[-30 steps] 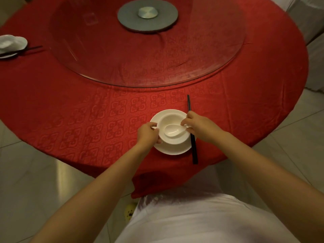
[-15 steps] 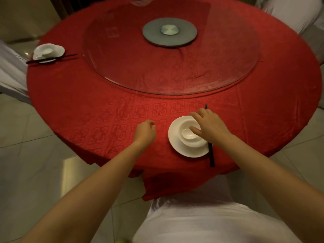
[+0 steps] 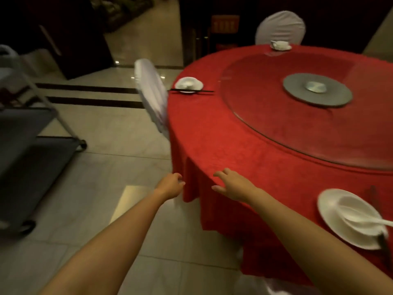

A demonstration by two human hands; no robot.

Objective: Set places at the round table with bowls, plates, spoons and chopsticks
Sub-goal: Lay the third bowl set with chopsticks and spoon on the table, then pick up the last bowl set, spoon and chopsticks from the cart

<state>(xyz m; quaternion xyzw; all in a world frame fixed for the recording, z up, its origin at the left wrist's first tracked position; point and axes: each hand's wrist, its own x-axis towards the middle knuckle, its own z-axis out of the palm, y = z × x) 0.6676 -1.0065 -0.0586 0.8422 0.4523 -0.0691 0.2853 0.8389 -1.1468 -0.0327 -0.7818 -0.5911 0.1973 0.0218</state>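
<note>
Cloth (image 3: 191,188) in red drapes the round surface (image 3: 265,160), which carries a glass turntable (image 3: 265,92) with a grey disc (image 3: 297,96) at its middle. The left hand (image 3: 171,184) hangs just off the rim beside the hanging fold, fingers loosely curled and holding nothing. The right hand (image 3: 231,184) is over the edge of the cloth, fingers spread and relaxed, also holding nothing; I cannot tell whether it touches.

At the lower right lies a white plate (image 3: 331,218) with a bowl (image 3: 359,207) on it and a spoon (image 3: 371,222) in the bowl, handle pointing right. Dark chopsticks (image 3: 383,243) lie just beside the plate, blurred.

A second setting (image 3: 188,84) sits at the left rim with its chopsticks (image 3: 191,91) alongside, and a third setting (image 3: 280,45) at the far rim. White-covered chairs (image 3: 152,92) stand by both. A dark trolley (image 3: 32,145) stands on the tiled floor (image 3: 119,135) to the left, well apart.
</note>
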